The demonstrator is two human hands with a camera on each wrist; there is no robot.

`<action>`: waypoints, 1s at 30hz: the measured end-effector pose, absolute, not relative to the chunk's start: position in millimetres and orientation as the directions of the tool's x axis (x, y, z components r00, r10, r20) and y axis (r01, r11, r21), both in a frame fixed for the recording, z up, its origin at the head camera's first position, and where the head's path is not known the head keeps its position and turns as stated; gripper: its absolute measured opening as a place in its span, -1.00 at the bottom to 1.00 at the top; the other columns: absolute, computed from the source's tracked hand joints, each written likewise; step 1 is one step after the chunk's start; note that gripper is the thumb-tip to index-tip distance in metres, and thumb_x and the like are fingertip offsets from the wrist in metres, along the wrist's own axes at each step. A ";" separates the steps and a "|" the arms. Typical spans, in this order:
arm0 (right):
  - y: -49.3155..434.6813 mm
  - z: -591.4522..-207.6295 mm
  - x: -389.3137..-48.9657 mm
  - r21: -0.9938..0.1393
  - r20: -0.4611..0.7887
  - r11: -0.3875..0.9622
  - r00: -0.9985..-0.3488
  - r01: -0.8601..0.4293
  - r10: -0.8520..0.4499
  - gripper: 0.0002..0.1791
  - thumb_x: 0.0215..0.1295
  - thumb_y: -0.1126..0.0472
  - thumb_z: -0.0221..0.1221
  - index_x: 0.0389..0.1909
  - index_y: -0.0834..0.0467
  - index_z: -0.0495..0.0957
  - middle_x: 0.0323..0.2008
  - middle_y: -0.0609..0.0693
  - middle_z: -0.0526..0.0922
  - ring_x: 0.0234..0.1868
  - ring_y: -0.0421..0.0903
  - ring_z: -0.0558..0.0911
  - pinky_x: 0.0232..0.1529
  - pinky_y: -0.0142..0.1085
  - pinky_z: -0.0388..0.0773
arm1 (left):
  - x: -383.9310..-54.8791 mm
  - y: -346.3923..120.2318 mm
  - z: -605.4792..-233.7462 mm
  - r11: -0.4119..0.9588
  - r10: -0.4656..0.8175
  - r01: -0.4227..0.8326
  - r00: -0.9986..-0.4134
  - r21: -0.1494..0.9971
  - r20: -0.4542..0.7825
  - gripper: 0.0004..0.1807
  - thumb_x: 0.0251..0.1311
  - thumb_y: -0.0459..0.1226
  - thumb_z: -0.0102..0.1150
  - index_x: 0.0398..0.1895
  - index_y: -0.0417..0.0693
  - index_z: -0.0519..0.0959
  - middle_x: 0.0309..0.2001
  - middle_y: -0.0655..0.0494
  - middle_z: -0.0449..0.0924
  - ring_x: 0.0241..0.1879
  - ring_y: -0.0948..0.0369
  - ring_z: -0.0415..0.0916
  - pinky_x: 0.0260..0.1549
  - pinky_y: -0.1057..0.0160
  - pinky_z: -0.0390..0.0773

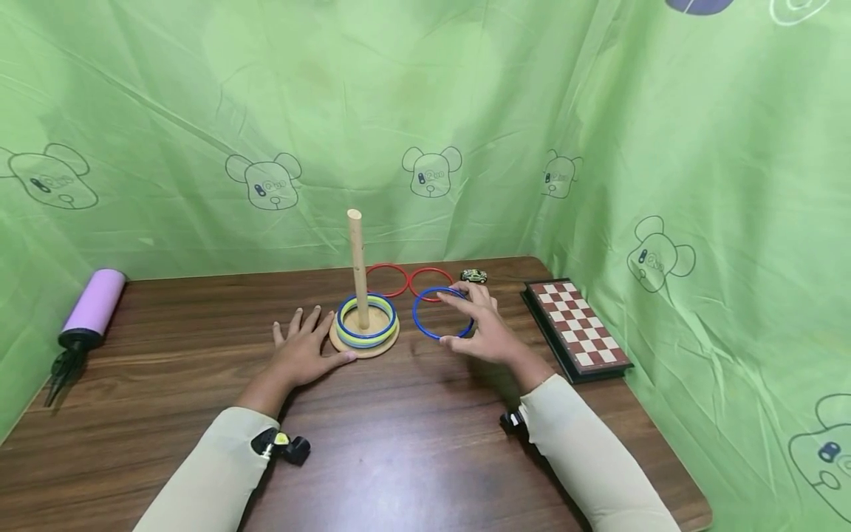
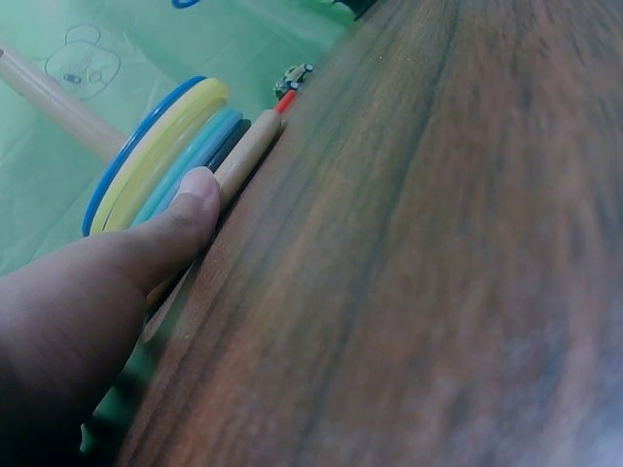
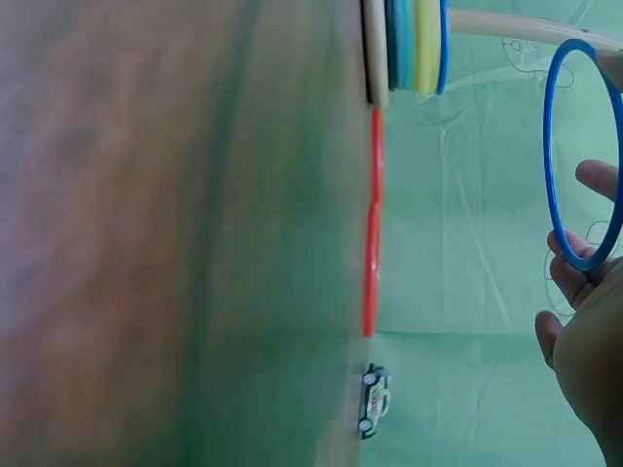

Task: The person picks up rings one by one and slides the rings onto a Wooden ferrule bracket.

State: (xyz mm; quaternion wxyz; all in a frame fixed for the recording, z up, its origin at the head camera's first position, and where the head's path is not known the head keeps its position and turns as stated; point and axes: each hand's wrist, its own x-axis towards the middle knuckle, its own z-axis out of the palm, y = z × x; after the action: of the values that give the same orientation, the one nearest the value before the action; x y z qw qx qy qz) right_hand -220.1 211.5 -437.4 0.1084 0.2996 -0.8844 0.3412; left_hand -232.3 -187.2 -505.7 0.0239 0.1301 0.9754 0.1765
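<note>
Green cloth (image 1: pixel 359 89) printed with bear faces (image 1: pixel 272 193) hangs in folds beyond the left grip (image 1: pixel 302 356) and rightward of the right grip (image 1: pixel 487 330); beneath both, the brown wood-grain counter (image 1: pixel 399 414) catches pale glare (image 1: pixel 392 484).

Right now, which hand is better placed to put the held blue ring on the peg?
Probably the right hand: it holds the blue ring above the table, while the left hand touches the wooden base.

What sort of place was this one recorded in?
Probably a makeshift recording booth: green cartoon-printed curtains hang behind and beside a wood-grain table that bears a wooden peg stand and a checkered board.
</note>
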 end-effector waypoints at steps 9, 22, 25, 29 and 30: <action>196.1 -421.8 -226.0 -0.549 0.429 0.568 -0.790 -0.613 -0.437 -0.13 0.19 -0.05 0.54 0.57 -0.11 0.52 0.55 0.18 0.36 0.57 0.15 0.26 0.38 0.20 0.15 | -232.0 -189.4 -508.7 0.904 0.261 0.245 -0.965 0.350 0.001 0.32 0.20 0.64 0.07 0.80 0.02 0.08 0.78 -0.29 -0.07 0.74 -0.45 -0.31 0.50 -0.72 -0.42; 182.0 -390.1 -233.0 -0.548 0.452 0.564 -0.786 -0.618 -0.422 -0.12 0.20 -0.03 0.55 0.57 -0.05 0.52 0.56 0.17 0.35 0.55 0.15 0.24 0.35 0.21 0.13 | -234.7 -188.1 -510.6 0.907 0.260 0.247 -0.966 0.342 0.006 0.35 0.17 0.68 0.04 0.81 0.03 0.08 0.78 -0.28 -0.06 0.74 -0.45 -0.29 0.50 -0.72 -0.42; 178.3 -383.8 -235.5 -0.541 0.451 0.572 -0.787 -0.617 -0.421 -0.13 0.21 -0.04 0.52 0.57 -0.06 0.51 0.57 0.16 0.35 0.55 0.14 0.24 0.28 0.12 0.14 | -234.0 -188.0 -510.0 0.906 0.263 0.250 -0.965 0.342 0.008 0.34 0.17 0.67 0.05 0.80 0.02 0.09 0.78 -0.29 -0.06 0.74 -0.45 -0.28 0.50 -0.72 -0.41; 173.1 -375.9 -239.4 -0.536 0.454 0.581 -0.789 -0.613 -0.413 -0.13 0.19 -0.09 0.49 0.57 -0.07 0.52 0.57 0.17 0.36 0.56 0.14 0.23 0.31 0.12 0.15 | -233.7 -187.9 -509.4 0.906 0.262 0.250 -0.965 0.341 0.011 0.34 0.18 0.66 0.05 0.80 0.02 0.09 0.78 -0.29 -0.05 0.74 -0.46 -0.28 0.50 -0.72 -0.40; 171.9 -374.0 -240.2 -0.536 0.455 0.582 -0.790 -0.612 -0.411 -0.13 0.19 -0.10 0.48 0.56 -0.07 0.53 0.57 0.17 0.36 0.56 0.14 0.23 0.32 0.14 0.16 | -233.6 -187.8 -509.3 0.906 0.262 0.250 -0.965 0.342 0.012 0.34 0.18 0.66 0.05 0.80 0.02 0.09 0.78 -0.29 -0.05 0.74 -0.46 -0.28 0.50 -0.72 -0.40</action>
State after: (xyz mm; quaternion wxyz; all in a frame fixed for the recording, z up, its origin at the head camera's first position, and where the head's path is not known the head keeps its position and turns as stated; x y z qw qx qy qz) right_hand -240.2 171.9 -374.0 0.1424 0.2915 -0.8778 0.3526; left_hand -233.6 -187.8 -509.3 0.0172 0.1310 0.9761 0.1728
